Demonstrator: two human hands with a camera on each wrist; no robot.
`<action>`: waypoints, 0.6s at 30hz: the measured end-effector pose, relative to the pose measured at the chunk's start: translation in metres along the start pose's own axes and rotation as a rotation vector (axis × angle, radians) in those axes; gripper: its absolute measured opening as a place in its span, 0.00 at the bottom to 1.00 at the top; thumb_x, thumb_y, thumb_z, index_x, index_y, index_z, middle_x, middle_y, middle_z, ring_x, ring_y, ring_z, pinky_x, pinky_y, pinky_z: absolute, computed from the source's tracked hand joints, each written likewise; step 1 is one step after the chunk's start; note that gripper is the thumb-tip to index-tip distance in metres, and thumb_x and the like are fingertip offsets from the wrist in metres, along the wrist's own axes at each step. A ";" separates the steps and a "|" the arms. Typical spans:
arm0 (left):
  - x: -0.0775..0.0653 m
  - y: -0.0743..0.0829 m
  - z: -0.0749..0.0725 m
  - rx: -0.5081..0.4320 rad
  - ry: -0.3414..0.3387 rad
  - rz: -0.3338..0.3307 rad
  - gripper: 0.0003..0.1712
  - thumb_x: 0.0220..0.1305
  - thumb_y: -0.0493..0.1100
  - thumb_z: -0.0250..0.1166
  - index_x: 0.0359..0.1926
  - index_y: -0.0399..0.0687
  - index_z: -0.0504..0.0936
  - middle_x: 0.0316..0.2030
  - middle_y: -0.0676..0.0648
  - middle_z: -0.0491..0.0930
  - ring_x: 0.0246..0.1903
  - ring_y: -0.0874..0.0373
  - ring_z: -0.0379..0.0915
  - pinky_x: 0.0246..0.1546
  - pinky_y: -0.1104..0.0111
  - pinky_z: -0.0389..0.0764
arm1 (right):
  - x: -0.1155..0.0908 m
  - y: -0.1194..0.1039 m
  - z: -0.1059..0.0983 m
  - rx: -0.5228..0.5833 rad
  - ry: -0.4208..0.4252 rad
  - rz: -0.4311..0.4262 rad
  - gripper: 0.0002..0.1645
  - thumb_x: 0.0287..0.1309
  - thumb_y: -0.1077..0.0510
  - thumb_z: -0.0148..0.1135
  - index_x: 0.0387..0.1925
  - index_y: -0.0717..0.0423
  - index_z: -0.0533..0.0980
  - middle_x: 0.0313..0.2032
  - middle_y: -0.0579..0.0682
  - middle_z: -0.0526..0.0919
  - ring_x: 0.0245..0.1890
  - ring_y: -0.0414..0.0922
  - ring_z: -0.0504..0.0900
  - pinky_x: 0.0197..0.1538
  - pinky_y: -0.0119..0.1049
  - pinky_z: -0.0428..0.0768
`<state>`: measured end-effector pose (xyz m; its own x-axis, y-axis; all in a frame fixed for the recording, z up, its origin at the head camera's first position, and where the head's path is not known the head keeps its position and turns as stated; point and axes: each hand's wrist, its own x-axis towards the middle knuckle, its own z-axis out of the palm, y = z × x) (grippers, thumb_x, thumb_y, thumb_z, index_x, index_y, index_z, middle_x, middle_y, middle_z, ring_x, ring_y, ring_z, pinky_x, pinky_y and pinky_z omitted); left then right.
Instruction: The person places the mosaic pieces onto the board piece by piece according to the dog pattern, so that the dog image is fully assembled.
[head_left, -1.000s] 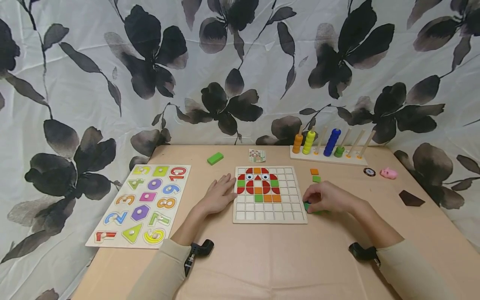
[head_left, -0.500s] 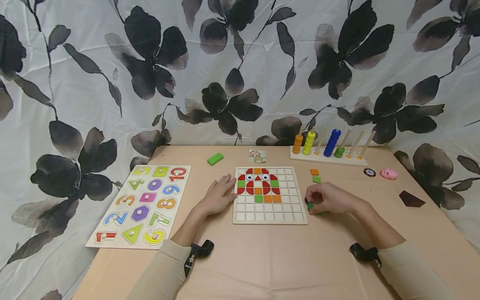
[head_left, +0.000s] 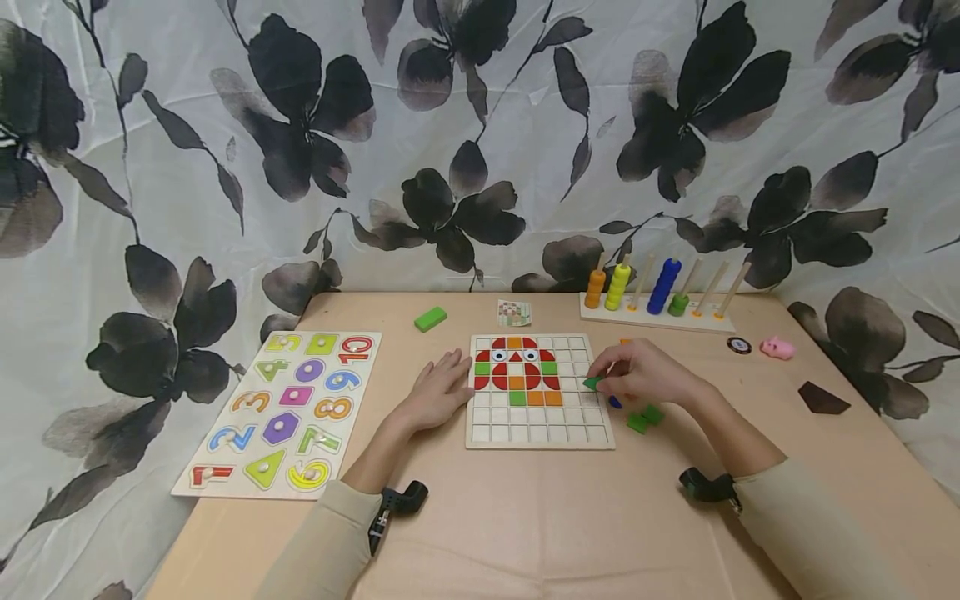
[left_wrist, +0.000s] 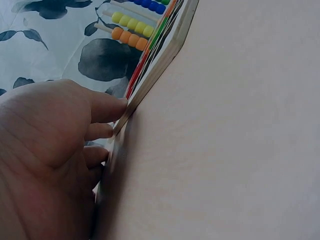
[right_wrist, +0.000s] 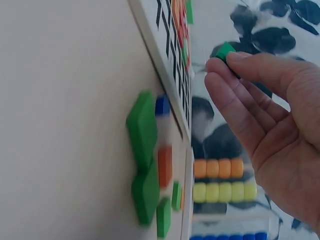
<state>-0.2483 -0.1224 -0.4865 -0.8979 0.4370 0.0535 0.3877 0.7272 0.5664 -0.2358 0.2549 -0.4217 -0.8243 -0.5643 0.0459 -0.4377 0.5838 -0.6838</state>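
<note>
In the head view, a white grid board (head_left: 540, 433) lies on the table with red, orange, green and eye-marked tiles (head_left: 517, 363) on its upper left part. My right hand (head_left: 647, 373) pinches a small green tile (right_wrist: 226, 50) between thumb and fingertips, raised over the board's right edge. My left hand (head_left: 435, 390) lies palm down with its fingers extended, and its thumb touches the board's left edge in the left wrist view. Beneath the right hand lie two green tiles (right_wrist: 142, 132) and a blue piece (head_left: 615, 402).
A number-and-shape puzzle board (head_left: 247, 417) lies at left. A green block (head_left: 431, 318) and a picture card (head_left: 513, 312) are behind the grid board. A bead stacker (head_left: 652, 312), a round disc (head_left: 738, 344), a pink pig (head_left: 777, 347) and a dark brown piece (head_left: 822, 397) stand or lie right.
My right hand has lifted from the table with the green tile and moved up and left to the grid board's right edge. Green tiles beneath it now show. The left hand stays put.
</note>
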 end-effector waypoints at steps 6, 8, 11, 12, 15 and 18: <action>0.000 -0.001 0.001 -0.005 0.001 0.000 0.35 0.72 0.52 0.52 0.73 0.46 0.56 0.75 0.44 0.46 0.74 0.50 0.35 0.72 0.52 0.34 | 0.018 -0.011 0.016 -0.067 -0.035 0.014 0.09 0.54 0.56 0.70 0.39 0.46 0.86 0.37 0.40 0.86 0.33 0.42 0.79 0.36 0.32 0.80; 0.000 0.000 0.001 -0.005 0.000 -0.002 0.35 0.72 0.52 0.52 0.73 0.46 0.56 0.75 0.44 0.46 0.74 0.50 0.35 0.72 0.51 0.34 | 0.021 -0.010 0.022 -0.103 -0.058 0.012 0.10 0.54 0.57 0.70 0.39 0.46 0.86 0.37 0.40 0.86 0.33 0.41 0.79 0.37 0.32 0.81; 0.000 0.000 0.000 0.000 -0.001 -0.002 0.35 0.72 0.52 0.52 0.73 0.46 0.56 0.75 0.44 0.46 0.74 0.50 0.36 0.72 0.51 0.35 | 0.023 -0.008 0.026 -0.168 -0.071 -0.020 0.11 0.53 0.58 0.70 0.40 0.48 0.86 0.37 0.41 0.86 0.32 0.39 0.79 0.38 0.31 0.81; 0.000 0.000 0.000 -0.001 -0.001 -0.003 0.35 0.72 0.52 0.52 0.73 0.46 0.56 0.75 0.43 0.46 0.74 0.50 0.36 0.72 0.51 0.35 | 0.023 -0.007 0.027 -0.195 -0.072 -0.031 0.11 0.53 0.57 0.71 0.40 0.49 0.86 0.36 0.41 0.86 0.32 0.38 0.79 0.38 0.30 0.81; 0.001 0.001 -0.001 -0.008 -0.002 -0.003 0.35 0.72 0.52 0.52 0.73 0.45 0.56 0.75 0.43 0.46 0.74 0.50 0.35 0.72 0.51 0.35 | 0.023 -0.006 0.029 -0.272 -0.062 -0.048 0.11 0.52 0.55 0.72 0.39 0.48 0.86 0.34 0.38 0.86 0.31 0.35 0.79 0.38 0.28 0.81; 0.001 0.002 -0.002 -0.012 -0.006 -0.008 0.35 0.72 0.52 0.52 0.73 0.45 0.56 0.75 0.43 0.46 0.74 0.50 0.35 0.72 0.51 0.35 | 0.023 -0.009 0.033 -0.331 -0.063 -0.048 0.11 0.52 0.52 0.72 0.38 0.48 0.86 0.32 0.35 0.85 0.29 0.34 0.78 0.38 0.27 0.80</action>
<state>-0.2484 -0.1217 -0.4841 -0.8994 0.4348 0.0442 0.3784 0.7242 0.5765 -0.2397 0.2178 -0.4385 -0.7807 -0.6246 0.0205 -0.5769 0.7078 -0.4076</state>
